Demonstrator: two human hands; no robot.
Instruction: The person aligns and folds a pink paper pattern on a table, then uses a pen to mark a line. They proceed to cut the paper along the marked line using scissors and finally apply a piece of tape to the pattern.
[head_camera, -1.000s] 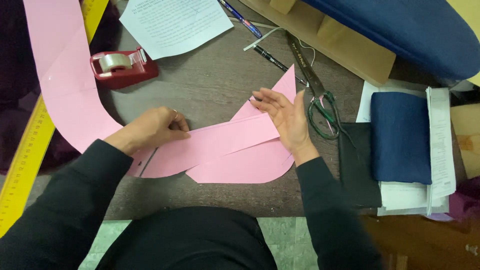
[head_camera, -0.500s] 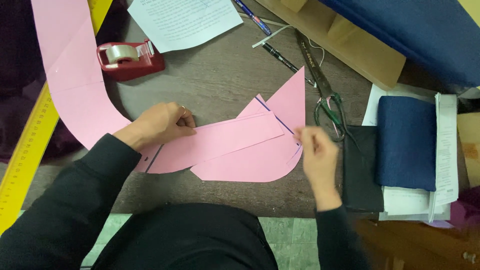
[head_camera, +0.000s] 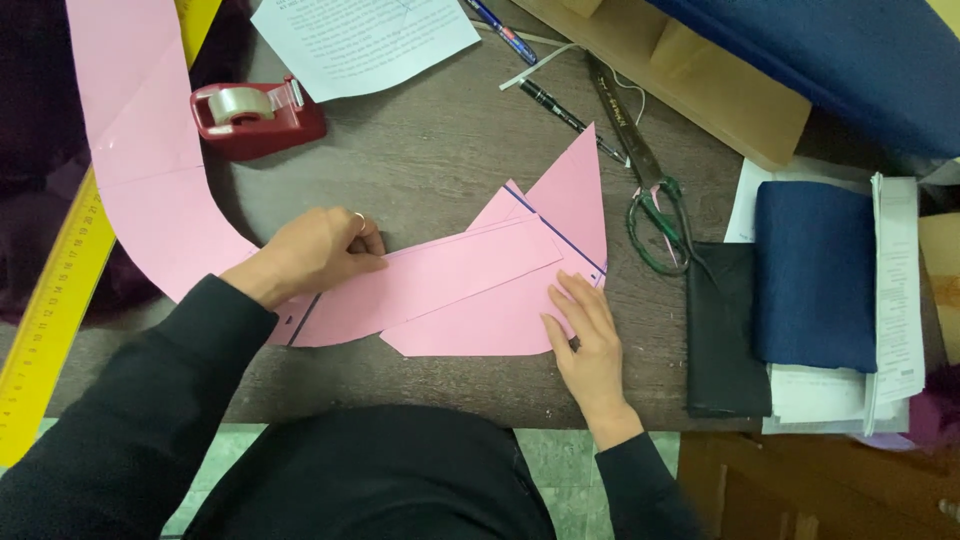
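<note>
Two pink paper pieces (head_camera: 440, 285); left hand (head_camera: 315, 250), right hand (head_camera: 585, 335) press them.

A red tape dispenser (head_camera: 255, 115) sits at the upper left of the grey tabletop (head_camera: 430, 150), with a printed sheet (head_camera: 365, 40) just above it. A yellow ruler (head_camera: 60, 290) runs down the left edge. Pens (head_camera: 560, 105) and green-handled scissors (head_camera: 650, 200) lie at upper centre. At the right, folded navy cloth (head_camera: 815, 275) rests on papers (head_camera: 895, 300), beside a black cloth (head_camera: 725, 330).
</note>
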